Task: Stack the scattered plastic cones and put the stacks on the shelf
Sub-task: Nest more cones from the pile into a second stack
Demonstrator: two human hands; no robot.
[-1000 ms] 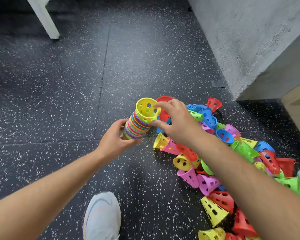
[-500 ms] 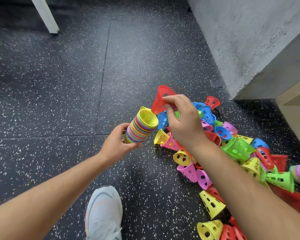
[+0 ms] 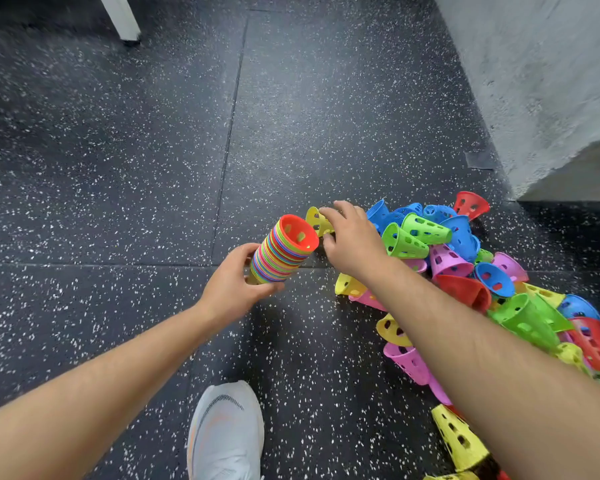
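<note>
My left hand point(image 3: 231, 289) grips the narrow end of a many-coloured stack of cones point(image 3: 280, 255), tilted with its wide mouth up and to the right; a red cone is the outermost one. Just right of the stack, my right hand point(image 3: 352, 242) pinches a yellow cone point(image 3: 316, 220) at the near edge of the pile. A heap of loose red, blue, green, pink and yellow perforated cones point(image 3: 465, 268) spreads over the dark floor from my right hand toward the lower right, partly hidden under my right forearm.
Dark speckled rubber floor point(image 3: 153, 168) fills the view. A grey concrete wall point(image 3: 541, 81) rises at the right, close behind the pile. A white furniture leg point(image 3: 122, 19) stands at the top left. My light grey shoe point(image 3: 226, 431) is at the bottom centre.
A red cone that my right hand held has gone onto the stack, covering the yellow one. My right hand then moved to a yellow cone lying beside the stack.
</note>
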